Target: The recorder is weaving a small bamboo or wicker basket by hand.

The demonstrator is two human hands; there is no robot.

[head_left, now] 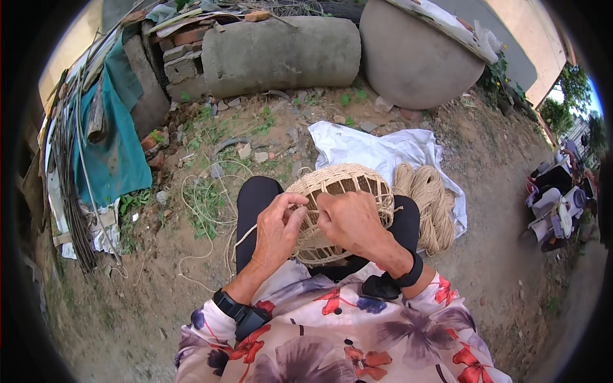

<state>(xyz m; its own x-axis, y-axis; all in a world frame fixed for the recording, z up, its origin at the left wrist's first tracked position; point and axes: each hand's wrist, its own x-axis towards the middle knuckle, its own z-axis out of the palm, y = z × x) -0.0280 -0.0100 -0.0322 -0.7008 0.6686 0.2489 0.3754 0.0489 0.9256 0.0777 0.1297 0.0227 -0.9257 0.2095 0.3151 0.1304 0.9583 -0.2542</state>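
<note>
A round basket woven from tan straw cord rests in my lap between my knees, its open lattice facing up. Over its left side my left hand is closed, with thumb and fingers curled together. A tan cord runs from the left into that hand. My right hand is closed in a fist over the middle of the lattice. Its fingertips are turned down and hidden, so what they grip cannot be made out.
Thick tan cord hanks lie on a white sack beyond my right knee. Loose cord loops spread over the dirt at left. Farther out are a concrete cylinder, a teal cloth and a parked scooter.
</note>
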